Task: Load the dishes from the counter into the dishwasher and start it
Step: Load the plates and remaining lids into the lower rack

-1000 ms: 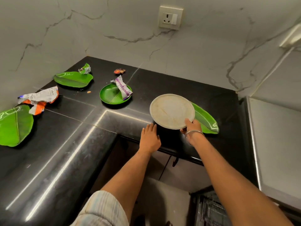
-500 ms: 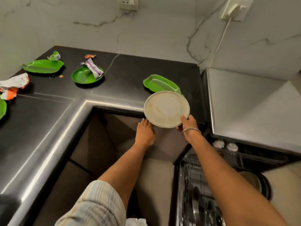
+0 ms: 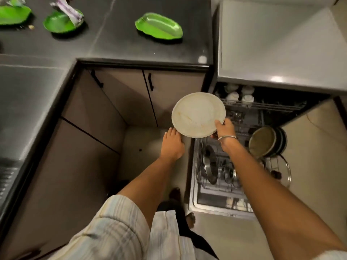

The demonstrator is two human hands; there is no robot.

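My right hand [image 3: 224, 131] grips the near edge of a soiled white round plate [image 3: 197, 113], held in the air beside the open dishwasher [image 3: 202, 207]. My left hand [image 3: 172, 145] hovers flat just below the plate's left edge, fingers together, holding nothing. The lower rack [image 3: 221, 171] carries steel pots and a stack of plates [image 3: 266, 145]. White cups [image 3: 238, 94] sit in the upper rack. On the black counter [image 3: 131, 44] lie a green leaf-shaped dish [image 3: 159, 28], a round green plate [image 3: 60, 23] with a wrapper on it, and another green leaf plate [image 3: 13, 15].
Cabinet doors with black handles [image 3: 150, 81] stand below the counter corner. The grey dishwasher top [image 3: 281, 44] fills the upper right. Beige floor lies between the cabinets and the open door. My feet are near the door's front corner.
The white plate has been carried off the counter, down and right toward the open dishwasher. My view has tilted down, so the racks now show. My left hand followed under the plate.
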